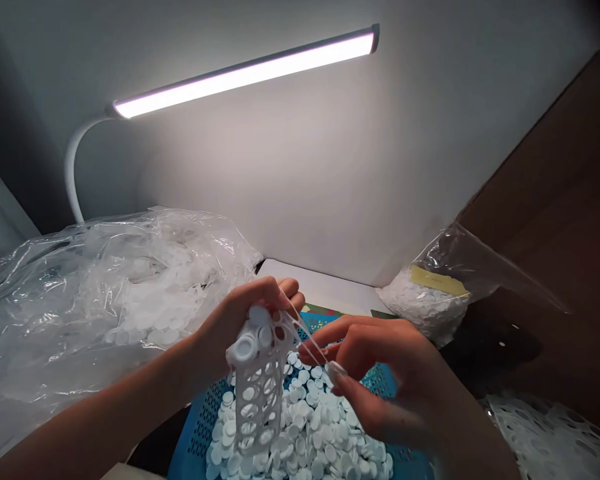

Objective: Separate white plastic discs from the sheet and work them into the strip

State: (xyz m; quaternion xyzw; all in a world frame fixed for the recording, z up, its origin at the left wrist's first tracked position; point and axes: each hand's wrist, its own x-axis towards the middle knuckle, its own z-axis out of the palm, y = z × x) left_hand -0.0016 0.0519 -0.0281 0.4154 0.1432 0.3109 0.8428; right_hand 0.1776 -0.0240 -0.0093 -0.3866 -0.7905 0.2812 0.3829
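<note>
The left hand [267, 297] is curled around the top of a white strip full of holes [258, 400], with a few round white caps [245, 347] bunched beside it, and the strip hangs over a blue basket [195, 433] with lots of little white discs [310, 427] inside. The right hand [380, 360] pinches thin white strings [307, 333] between thumb and finger, and they stretch tight across to the left hand.

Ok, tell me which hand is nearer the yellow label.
Right. In the picture, the right hand is just below the yellow label and a little to its left; the left hand, gripping the white strip, is farther off to the left.
</note>
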